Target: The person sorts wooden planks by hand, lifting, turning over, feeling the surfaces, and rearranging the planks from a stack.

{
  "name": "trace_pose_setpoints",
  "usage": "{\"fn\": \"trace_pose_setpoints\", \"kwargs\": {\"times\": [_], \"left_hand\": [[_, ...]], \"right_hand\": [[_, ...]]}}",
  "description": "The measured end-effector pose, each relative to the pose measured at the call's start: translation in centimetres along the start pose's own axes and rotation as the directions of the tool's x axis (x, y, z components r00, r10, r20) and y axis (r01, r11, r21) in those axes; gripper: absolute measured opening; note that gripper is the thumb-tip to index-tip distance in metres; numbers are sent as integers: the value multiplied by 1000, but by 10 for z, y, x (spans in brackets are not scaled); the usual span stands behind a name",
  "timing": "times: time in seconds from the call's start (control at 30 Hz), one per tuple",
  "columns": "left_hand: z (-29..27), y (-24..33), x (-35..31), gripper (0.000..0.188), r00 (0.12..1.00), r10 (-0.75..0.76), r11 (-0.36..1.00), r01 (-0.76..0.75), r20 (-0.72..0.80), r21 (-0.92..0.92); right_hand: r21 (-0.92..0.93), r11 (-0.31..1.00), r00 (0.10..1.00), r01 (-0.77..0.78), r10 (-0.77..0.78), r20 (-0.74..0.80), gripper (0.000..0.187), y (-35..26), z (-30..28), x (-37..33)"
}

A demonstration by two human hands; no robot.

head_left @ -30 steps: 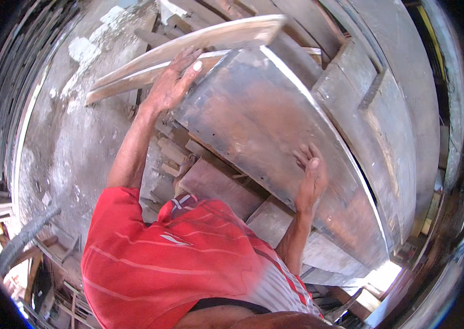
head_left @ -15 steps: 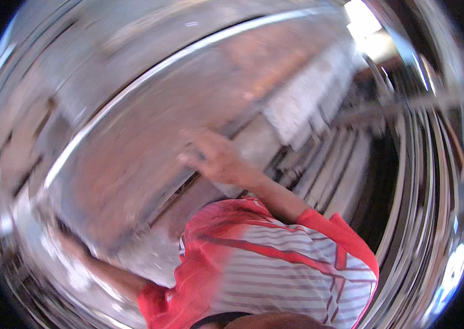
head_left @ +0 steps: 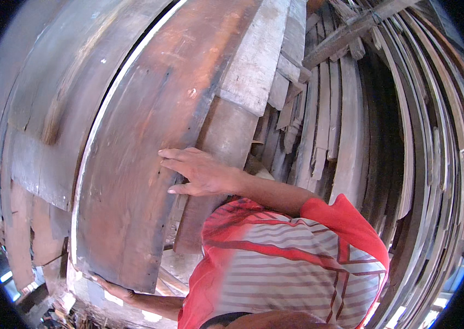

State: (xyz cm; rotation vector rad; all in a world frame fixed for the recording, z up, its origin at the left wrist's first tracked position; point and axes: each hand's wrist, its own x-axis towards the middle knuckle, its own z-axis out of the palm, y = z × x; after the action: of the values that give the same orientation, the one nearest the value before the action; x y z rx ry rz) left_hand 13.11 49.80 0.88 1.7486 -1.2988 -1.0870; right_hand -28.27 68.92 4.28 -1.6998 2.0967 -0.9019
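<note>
A wide, worn brown wooden board [head_left: 133, 164] with a pale left edge stretches away from me. My right hand [head_left: 199, 172] rests on its right side, fingers spread and thumb apart. At the board's near end, my left hand [head_left: 116, 290] holds the end edge, its fingers partly hidden against the wood. A narrower brown board [head_left: 193, 219] shows beside the wide one, partly under my right forearm.
Large grey-brown panels [head_left: 51, 109] stand on the left. Pale planks [head_left: 254, 60] lie beyond my right hand, with stacked long boards [head_left: 347, 126] farther right. A wooden beam [head_left: 352, 33] crosses at the upper right. Scraps [head_left: 73, 318] litter the lower left.
The view has turned, so the board now runs more steeply up the picture. The motion blur has gone. My right hand now lies on the board's right side; my left stays at its near end.
</note>
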Motion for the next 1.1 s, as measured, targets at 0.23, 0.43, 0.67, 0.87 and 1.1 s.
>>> {"fn": "trace_pose_setpoints", "kwargs": {"times": [0.23, 0.43, 0.67, 0.87, 1.1], "left_hand": [[-12, -16, 8, 88, 991, 32, 985, -9, 131, -173], [-21, -37, 23, 90, 993, 20, 984, 1, 114, -177], [-6, -43, 20, 89, 996, -5, 979, 24, 93, -200], [-3, -39, 24, 89, 996, -6, 978, 24, 88, -206], [-3, -25, 14, 88, 998, -1, 985, 13, 69, -171]], "right_hand": [[2, 995, 994, 96, -95, -54, 63, 17, 15, -6], [26, 982, 970, 185, -179, -164, 56, 34, 29, -17], [-336, 942, 990, 26, -72, -125, 66, 21, -16, -41], [-211, 977, 974, -43, -6, -225, 74, 40, -22, -52], [-116, 988, 964, -99, 66, -257, 74, 67, -44, -47]]}}
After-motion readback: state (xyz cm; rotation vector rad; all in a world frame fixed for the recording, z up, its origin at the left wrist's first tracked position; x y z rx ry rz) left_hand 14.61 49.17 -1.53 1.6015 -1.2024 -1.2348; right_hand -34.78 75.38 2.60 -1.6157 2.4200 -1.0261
